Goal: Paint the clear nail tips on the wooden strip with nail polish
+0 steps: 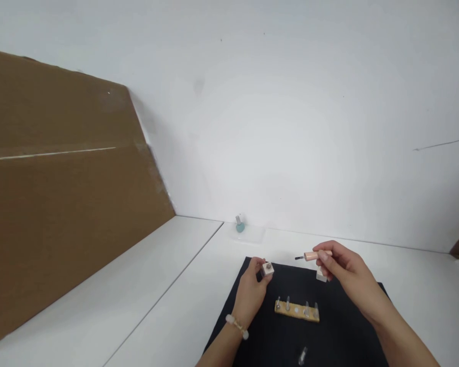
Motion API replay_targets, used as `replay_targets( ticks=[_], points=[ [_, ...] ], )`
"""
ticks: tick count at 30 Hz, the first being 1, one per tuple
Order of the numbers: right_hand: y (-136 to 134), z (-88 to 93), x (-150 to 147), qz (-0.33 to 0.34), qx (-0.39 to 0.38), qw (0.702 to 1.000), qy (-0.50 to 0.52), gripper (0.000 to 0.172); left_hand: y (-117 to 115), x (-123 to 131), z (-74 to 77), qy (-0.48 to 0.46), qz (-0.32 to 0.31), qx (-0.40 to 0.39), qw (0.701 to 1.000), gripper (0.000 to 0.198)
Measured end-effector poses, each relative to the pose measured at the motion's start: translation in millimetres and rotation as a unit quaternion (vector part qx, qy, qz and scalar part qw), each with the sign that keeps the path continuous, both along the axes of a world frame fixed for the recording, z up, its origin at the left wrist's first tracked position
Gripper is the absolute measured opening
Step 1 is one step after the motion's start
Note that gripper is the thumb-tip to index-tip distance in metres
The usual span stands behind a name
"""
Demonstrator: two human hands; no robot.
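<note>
White tabletop [191, 290] | black mat [275, 336] | right hand [342, 265]: thumb and fingers pinched on brush [311, 256] | left hand [250, 288]: curled round small bottle [268, 272] | yellow strip [300, 314] on mat, between hands, nearer in | brush lies right of bottle, near level, bristles [299, 258] pointing left, apart.

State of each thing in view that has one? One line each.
Left hand: gripping square bottle
Square bottle: uncapped
Right hand: pinching brush cap
Brush cap: off bottle, brush exposed
White block: partly hidden by right hand
Yellow strip: four clear pieces standing, one white spot bare
Loose clear piece: off strip, on mat
Black mat: flat
Teal bottle: capped
</note>
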State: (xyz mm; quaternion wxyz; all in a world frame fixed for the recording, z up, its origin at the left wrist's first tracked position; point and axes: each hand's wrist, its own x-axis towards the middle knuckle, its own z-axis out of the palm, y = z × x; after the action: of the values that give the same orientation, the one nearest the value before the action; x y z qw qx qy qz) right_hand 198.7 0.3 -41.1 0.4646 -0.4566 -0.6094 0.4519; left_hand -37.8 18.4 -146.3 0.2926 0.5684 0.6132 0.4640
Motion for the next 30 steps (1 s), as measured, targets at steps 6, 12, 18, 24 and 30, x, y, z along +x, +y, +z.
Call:
replay_targets(
  ticks=[6,12,18,24,30],
  points=[
    [-7,12.0,-3,0.031,-0.029,0.998,0.038,0.046,3,-2,-9.0,0.014,-0.011,-0.013,1.000,0.017],
    [-9,13.6,1,0.025,-0.015,0.999,0.026,0.049,2,-7,-8.2,0.041,0.030,-0.011,0.999,0.025],
    [-14,20.9,8,0.013,-0.003,0.999,0.033,0.044,-51,-16,-0.1,0.053,0.042,-0.011,0.998,0.017],
    [-13,22.9,10,0.000,0.008,0.999,0.038,0.043,-108,4,-9.3,0.148,-0.176,-0.067,0.971,0.013],
    [-15,25.1,8,0.008,0.002,0.999,0.048,0.042,-96,30,-25.6,0.158,-0.188,-0.097,0.965,0.022]
  ],
)
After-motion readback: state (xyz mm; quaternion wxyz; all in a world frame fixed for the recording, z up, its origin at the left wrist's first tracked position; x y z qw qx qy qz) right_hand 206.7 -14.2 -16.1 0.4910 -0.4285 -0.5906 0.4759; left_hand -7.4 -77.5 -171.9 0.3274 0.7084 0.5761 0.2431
